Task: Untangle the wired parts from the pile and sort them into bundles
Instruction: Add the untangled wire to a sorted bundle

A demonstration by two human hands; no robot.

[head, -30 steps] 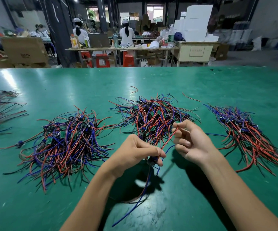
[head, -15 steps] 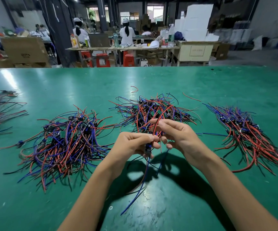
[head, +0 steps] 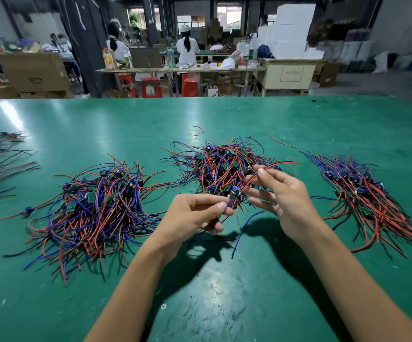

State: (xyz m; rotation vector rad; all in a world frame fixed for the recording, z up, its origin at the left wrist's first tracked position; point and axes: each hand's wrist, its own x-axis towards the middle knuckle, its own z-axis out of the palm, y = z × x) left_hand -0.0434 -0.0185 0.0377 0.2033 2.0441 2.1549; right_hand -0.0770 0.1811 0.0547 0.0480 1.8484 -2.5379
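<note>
Fingers (head: 221,206) of the left hand (head: 190,215) pinch one small wired part (head: 233,193) by its blue body, held above the tabletop (head: 249,304) just in front of the middle pile (head: 224,166). Right hand (head: 286,201): thumb and forefinger pinch the part's red wire (head: 274,166) partway along, other fingers spread loose. Blue wire (head: 243,230) hangs free below the hands, tip near the tabletop.

Sorted bundle (head: 363,193) lies to the right, wires combed roughly one way. Bigger tangle (head: 94,208) sits on the left, well apart.

Risks, as judged:
- Red wire runs back over the middle pile; hard to tell whether it is clear or snagged among the others. A pull while snagged would drag neighbours along and retangle the heap.
- A sharp tug against a snag could strain the solder joint where wire meets body.
- Left pinch is only on a small body; a slip drops the part into the pile.
- Loose blue wire could catch strays on the carry to the right.
- Laying the part crosswise would spoil the bundle's alignment.
</note>
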